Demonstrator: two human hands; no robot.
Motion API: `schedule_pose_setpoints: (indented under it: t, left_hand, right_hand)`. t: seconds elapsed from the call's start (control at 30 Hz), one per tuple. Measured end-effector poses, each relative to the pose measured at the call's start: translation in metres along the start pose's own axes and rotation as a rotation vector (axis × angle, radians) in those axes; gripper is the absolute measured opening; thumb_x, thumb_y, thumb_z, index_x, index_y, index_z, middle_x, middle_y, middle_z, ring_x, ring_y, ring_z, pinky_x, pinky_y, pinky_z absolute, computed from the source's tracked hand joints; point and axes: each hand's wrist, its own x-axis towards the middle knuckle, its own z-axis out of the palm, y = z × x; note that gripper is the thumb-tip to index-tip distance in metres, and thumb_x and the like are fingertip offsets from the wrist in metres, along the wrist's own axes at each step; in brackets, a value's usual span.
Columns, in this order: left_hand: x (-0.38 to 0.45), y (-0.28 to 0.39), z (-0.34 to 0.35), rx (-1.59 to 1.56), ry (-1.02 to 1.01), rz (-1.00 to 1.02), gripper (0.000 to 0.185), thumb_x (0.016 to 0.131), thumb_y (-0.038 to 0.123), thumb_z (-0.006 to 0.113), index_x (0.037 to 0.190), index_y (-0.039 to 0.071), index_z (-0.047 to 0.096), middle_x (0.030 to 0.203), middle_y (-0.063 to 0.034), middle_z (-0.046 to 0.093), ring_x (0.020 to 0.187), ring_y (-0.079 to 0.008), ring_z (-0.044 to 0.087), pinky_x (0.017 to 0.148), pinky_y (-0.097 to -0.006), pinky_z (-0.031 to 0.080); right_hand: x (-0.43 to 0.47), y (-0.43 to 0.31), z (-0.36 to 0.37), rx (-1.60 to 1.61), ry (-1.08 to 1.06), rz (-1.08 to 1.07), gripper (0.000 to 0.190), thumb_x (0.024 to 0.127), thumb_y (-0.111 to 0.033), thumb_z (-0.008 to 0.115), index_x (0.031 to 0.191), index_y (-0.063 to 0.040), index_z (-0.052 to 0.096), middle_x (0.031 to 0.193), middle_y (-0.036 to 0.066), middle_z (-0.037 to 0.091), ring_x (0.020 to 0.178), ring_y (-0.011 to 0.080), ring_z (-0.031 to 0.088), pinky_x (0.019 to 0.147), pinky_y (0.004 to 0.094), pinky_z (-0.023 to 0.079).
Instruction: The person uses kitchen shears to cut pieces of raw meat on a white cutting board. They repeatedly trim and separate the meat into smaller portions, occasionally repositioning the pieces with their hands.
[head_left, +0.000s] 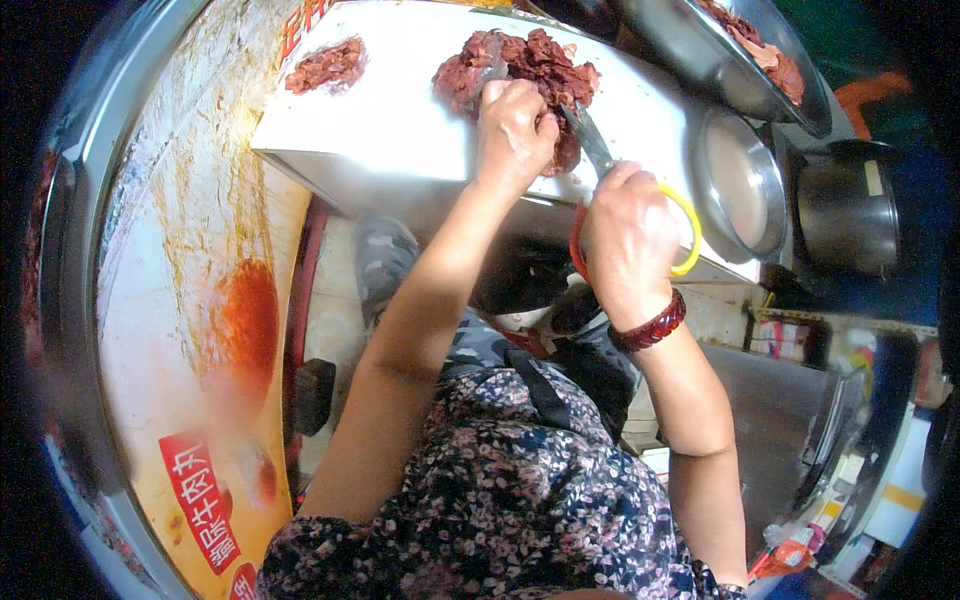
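A heap of dark red raw meat lies on a white work surface in front of me. My left hand is closed on the near side of this heap, fingers curled inward. In my right hand is a pair of scissors with one red and one yellow handle loop. Its metal blades point up and left, their tips against the meat beside my left hand. Whether the blades are apart cannot be made out. A smaller portion of meat sits separately at the surface's left end.
Right of the surface stands a steel bowl of cloudy liquid. Beyond it, a large steel basin contains more meat. A dark metal pot is farther right. At left runs a stained panel bearing writing.
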Motion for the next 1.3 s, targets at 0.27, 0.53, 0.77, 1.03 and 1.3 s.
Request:
schedule_pose_setpoints:
  t: [0.27,0.53,0.77,1.03,1.3]
  left_hand:
    - [-0.003,-0.001,0.002,-0.027,0.06,0.022,0.005,0.069,0.002,0.066,0.07,-0.002,0.063,0.089,-0.0136,0.065,0.094,-0.0334,0.056,0.083,-0.0417,0.049]
    - [-0.008,-0.006,0.0,-0.028,0.056,0.039,0.009,0.071,0.006,0.068,0.075,-0.002,0.064,0.094,-0.0121,0.067,0.1,-0.0318,0.057,0.086,-0.0413,0.048]
    - [-0.008,-0.005,0.004,-0.029,0.058,0.041,0.007,0.072,0.005,0.068,0.075,0.0,0.064,0.095,-0.0122,0.067,0.099,-0.0317,0.057,0.087,-0.0407,0.047]
    - [-0.011,-0.006,0.002,-0.018,0.045,0.047,0.006,0.071,0.004,0.069,0.074,0.002,0.064,0.094,-0.0137,0.067,0.098,-0.032,0.058,0.088,-0.0403,0.046]
    - [0.004,0.009,-0.004,0.017,-0.011,-0.023,0.014,0.07,0.005,0.07,0.083,0.001,0.066,0.094,-0.0134,0.066,0.097,-0.0313,0.058,0.087,-0.0408,0.045]
  right_hand:
    - [0.011,0.049,0.008,0.68,-0.246,-0.116,0.021,0.085,-0.017,0.062,0.091,0.003,0.064,0.073,0.022,0.066,0.069,0.0381,0.066,0.067,0.0461,0.053]
    - [0.019,0.08,0.028,1.402,-0.836,0.041,0.025,0.088,-0.025,0.065,0.097,-0.002,0.065,0.061,-0.001,0.055,0.045,0.0072,0.048,0.042,0.0242,0.036]
    - [-0.009,0.067,0.075,2.375,-1.246,0.369,0.03,0.095,-0.019,0.055,0.117,0.001,0.055,0.07,0.003,0.054,0.042,0.0025,0.035,0.034,0.0166,0.027]
    - [-0.035,0.023,0.086,2.879,-0.936,0.325,0.036,0.093,-0.019,0.051,0.113,0.011,0.054,0.057,0.007,0.044,0.034,0.0054,0.029,0.029,0.0189,0.025]
    - [-0.028,0.026,0.088,3.112,-0.906,0.133,0.036,0.094,-0.01,0.051,0.124,0.01,0.047,0.067,0.007,0.046,0.037,0.005,0.031,0.032,0.0176,0.031]
